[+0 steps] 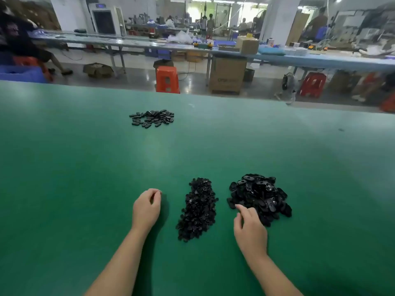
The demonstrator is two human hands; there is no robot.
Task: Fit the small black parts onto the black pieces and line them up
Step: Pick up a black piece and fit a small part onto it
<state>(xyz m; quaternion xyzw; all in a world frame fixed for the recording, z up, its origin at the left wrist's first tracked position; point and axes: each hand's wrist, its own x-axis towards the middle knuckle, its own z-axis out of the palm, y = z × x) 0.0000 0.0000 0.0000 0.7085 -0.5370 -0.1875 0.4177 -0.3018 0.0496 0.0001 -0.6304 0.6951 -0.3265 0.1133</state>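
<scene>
Here the green table (85,167) carries three black heaps. The right hand (250,229) reaches into the near-right pile of black pieces (259,195), fingers extended, touching it. The left hand (146,207) rests loosely curled, empty, beside the elongated heap of small black parts (197,208) running near-to-far. Assembled pieces (152,118) lie well beyond.

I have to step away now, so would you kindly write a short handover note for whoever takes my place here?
Left hand: loosely curled, holding nothing visible, resting on the green table.
Right hand: fingertips touching the near edge of the pile of larger black pieces.
Pile of small black parts lies between the hands.
Done: a far group of black pieces, apparently finished, only loosely lined up.
Left: both near piles.
</scene>
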